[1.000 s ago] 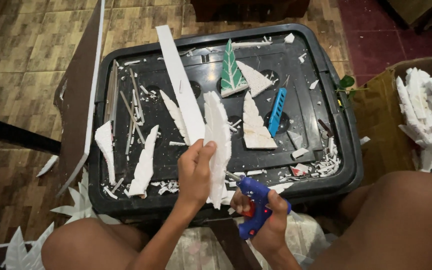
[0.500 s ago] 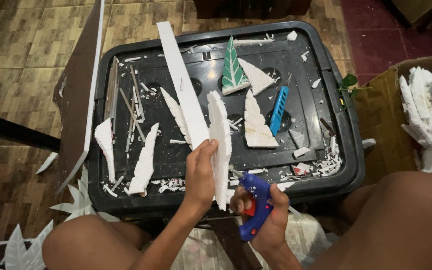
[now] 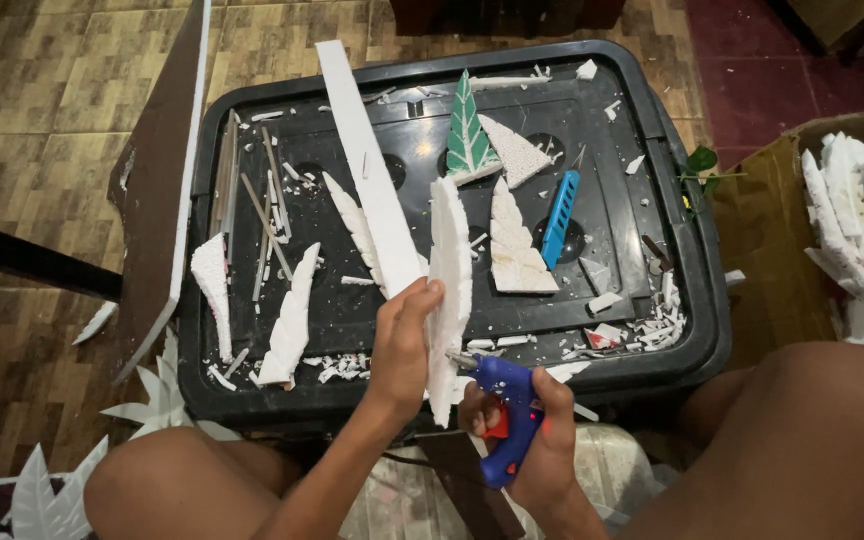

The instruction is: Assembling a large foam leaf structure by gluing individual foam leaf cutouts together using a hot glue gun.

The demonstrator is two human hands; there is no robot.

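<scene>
Near edge of lid, centre: both hands meet over the black bin lid (image 3: 252, 120) that serves as worktop
Left hand (image 3: 402, 345): fingers closed round a white foam leaf (image 3: 449, 300), thumb on one face, fingertips on the other, gripping about the middle of its length
Right hand (image 3: 542, 450): wrapped round the grip of a blue glue gun (image 3: 508, 415), a finger at the orange trigger; nozzle points at the leaf's lower right edge, touching or nearly so, cannot tell which
Leaf, place: held on edge and roughly upright above the lid's near edge, tip pointing toward the far edge, base hanging past the near rim
Leaf, handling: judged very light, stiff but brittle; thin serrated edges look ready to crumble or snap under a pinch; surface dry and grainy, not slippery; hot glue may pit it
Leaf, where to hold: broad flat faces at mid-length, as now; keep off the tapered tip and toothed edges
Long strip (image 3: 367, 165): white foam, lies diagonally from far edge toward centre, just behind the held leaf
Loose leaves: two near the left edge (image 3: 292, 320), one right of centre (image 3: 514, 250)
Green leaf (image 3: 467, 135): painted, near the far edge
Cutter (image 3: 559, 218): blue, right of centre, beside the plain leaf
Scraps (image 3: 642, 325): crumbs and offcuts thick at the near right corner
Box (image 3: 767, 230): cardboard, off the right edge, heaped with finished white pieces
Board (image 3: 157, 190): dark, leans at the left edge
</scene>
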